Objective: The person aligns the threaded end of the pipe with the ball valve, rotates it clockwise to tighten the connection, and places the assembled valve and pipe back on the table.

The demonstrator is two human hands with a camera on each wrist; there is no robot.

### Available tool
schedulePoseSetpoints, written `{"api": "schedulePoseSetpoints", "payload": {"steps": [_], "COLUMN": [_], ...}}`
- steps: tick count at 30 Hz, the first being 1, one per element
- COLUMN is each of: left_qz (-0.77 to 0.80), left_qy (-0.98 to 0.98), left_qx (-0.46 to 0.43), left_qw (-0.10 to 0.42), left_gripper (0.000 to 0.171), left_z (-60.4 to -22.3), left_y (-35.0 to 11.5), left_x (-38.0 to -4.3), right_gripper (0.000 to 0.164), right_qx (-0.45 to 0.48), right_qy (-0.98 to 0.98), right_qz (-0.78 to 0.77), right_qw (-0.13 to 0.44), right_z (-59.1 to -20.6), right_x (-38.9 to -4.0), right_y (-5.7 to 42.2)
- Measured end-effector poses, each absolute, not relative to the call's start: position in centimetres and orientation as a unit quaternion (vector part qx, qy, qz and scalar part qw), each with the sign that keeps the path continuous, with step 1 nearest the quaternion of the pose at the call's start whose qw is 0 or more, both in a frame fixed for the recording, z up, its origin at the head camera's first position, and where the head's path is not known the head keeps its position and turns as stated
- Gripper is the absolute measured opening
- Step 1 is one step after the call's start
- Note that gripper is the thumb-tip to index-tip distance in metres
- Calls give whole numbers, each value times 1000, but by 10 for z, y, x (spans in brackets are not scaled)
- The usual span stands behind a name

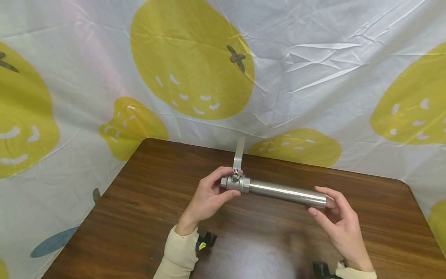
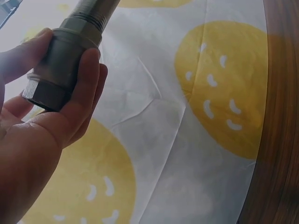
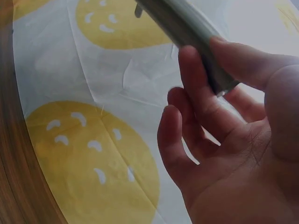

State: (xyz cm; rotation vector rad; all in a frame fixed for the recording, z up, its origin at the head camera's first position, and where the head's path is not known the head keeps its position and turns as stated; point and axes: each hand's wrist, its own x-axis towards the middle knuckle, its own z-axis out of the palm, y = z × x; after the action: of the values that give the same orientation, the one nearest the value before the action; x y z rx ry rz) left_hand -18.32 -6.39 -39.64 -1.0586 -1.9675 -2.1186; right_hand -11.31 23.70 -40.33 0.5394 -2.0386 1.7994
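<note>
A steel ball valve point(image 1: 235, 183) with a long flat lever handle point(image 1: 239, 153) is joined to a shiny metal pipe point(image 1: 287, 192), raised above the table. My left hand point(image 1: 208, 197) grips the valve body, thumb on the near side and fingers behind. The left wrist view shows the valve's hex end point(image 2: 43, 94) between thumb and fingers, with some thread visible where the pipe enters. At the pipe's other end, my right hand point(image 1: 343, 219) pinches the tube between thumb and fingers. In the right wrist view, the remaining fingers point(image 3: 170, 135) curl loosely off the pipe.
A dark wood-grain table point(image 1: 139, 201) lies beneath both hands. Behind and beside it hangs a white cloth point(image 1: 313, 77) printed with yellow fruit, close to the table's far edge. Black wrist cameras point(image 1: 210, 239) are strapped at the cream sleeves point(image 1: 179, 248).
</note>
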Motion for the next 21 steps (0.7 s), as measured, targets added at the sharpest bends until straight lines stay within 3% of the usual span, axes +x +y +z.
{"api": "schedulePoseSetpoints", "payload": {"steps": [11,21], "left_qz": [-689,-690], "left_qy": [-629,-627], "left_qx": [-360,-361], "left_qw": [24,19], "left_gripper": [45,45], "left_z": [-394,-395], "left_y": [-65,-63], "left_x": [-181,-181], "right_gripper": [51,57], "right_qx": [304,291], "right_qy": [-604,-592], "right_qz": [703,714], "right_qw": [219,236], "right_z": [-405,-405], "right_x": [-120,-117], "right_y": [238,239]}}
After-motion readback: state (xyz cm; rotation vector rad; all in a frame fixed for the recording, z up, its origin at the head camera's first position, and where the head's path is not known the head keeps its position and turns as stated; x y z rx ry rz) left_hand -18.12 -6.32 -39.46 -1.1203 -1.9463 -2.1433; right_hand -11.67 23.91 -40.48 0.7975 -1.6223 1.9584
